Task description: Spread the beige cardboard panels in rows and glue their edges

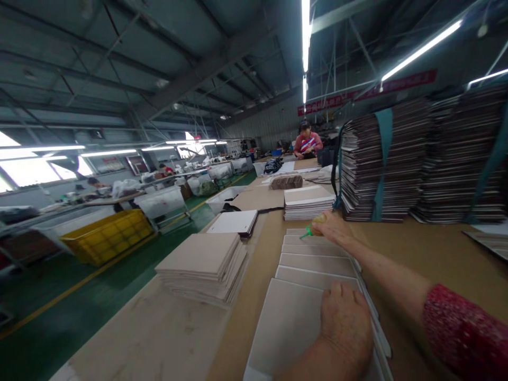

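Note:
A row of overlapping pale card sheets (313, 262) runs away from me along the brown worktable (428, 248). My left hand (345, 323) lies palm down on the nearest sheet, fingers flat, holding nothing. My right hand (332, 226) reaches out over the far end of the row, its arm in a red patterned sleeve. It is closed round a small yellow glue bottle (315, 226) whose green nozzle points left, just above the farthest sheets.
To the left lie a stack of beige boards (202, 264) and a thin white stack (234, 221); another stack (307, 203) sits beyond the row. Tall strapped bundles of dark boards (381, 164) line the right. A person in red (305, 143) works far off. A yellow crate (107, 235) stands on the green floor.

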{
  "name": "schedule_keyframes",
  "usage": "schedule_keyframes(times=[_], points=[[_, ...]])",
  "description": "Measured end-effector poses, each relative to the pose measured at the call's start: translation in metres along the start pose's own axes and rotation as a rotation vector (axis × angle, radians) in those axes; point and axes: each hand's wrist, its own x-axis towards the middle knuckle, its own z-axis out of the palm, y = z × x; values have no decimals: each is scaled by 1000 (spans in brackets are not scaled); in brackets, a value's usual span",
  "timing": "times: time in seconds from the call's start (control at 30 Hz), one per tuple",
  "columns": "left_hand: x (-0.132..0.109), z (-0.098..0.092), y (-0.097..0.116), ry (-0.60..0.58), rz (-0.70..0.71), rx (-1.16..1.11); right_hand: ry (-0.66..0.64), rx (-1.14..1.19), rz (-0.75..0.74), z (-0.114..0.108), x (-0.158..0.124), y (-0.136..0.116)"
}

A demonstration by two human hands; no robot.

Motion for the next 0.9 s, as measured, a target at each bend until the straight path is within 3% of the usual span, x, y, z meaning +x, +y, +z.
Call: schedule_keyframes(times=[0.13, 0.27, 0.4, 0.53, 0.67, 0.9], points=[[-9, -12, -4, -12, 75, 26, -2, 166, 20, 0, -4, 1], [-41, -22, -27, 48, 123, 10, 10, 297, 36, -20, -17, 18], [-85, -16, -53, 127, -8, -7, -2, 346, 23, -31, -35, 32], [-111, 4, -63, 220, -163, -85, -34, 308, -2, -19, -47, 25], [-117, 16, -62, 302, -198, -188, -40, 233, -49, -4, -50, 7], [-114, 14, -62, 340, -173, -203, -36, 80, -89, 5, -50, -15]])
